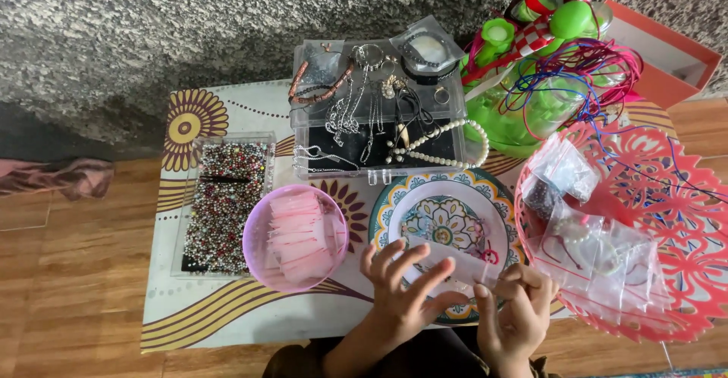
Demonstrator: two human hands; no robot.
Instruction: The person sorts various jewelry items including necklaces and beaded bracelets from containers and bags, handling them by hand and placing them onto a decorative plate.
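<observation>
Floor: brown wood boards were seen at the far left, with a pink cloth [53,177] left lying on them.
Tabletop: a low tabletop [182,317] was covered with a white sheet with yellow swirls and flowers.
Bead tray: a clear tray of mixed beads [221,203] was set at the left side, well apart from the hands.
Pink bowl: a round pink bowl [296,238] full of small pink bags was placed just beside the bead tray, near the left hand.
Clear case: a clear case [377,116] with chains, rings and a white bead string was set at the back, by the rough grey wall.
Plate: a painted plate [446,222] was seen right under the hands.
Left hand: the left hand [398,283] was spread out, with its fingertips pressed on the small clear bag.
Small clear bag: the small clear bag [447,260] was held over the plate, just in front of the person. Its long side ran from left to right, between both hands.
Right hand: the right hand [516,310] was pinched on the right end of the bag.
Nearer hand: both hands were touching the bag, so neither was nearer.
Red basket: a red cut-out basket [686,226] with more clear bags was placed at the right.
Green tub: a green tub [531,112] with bright cords was set behind the basket.
</observation>
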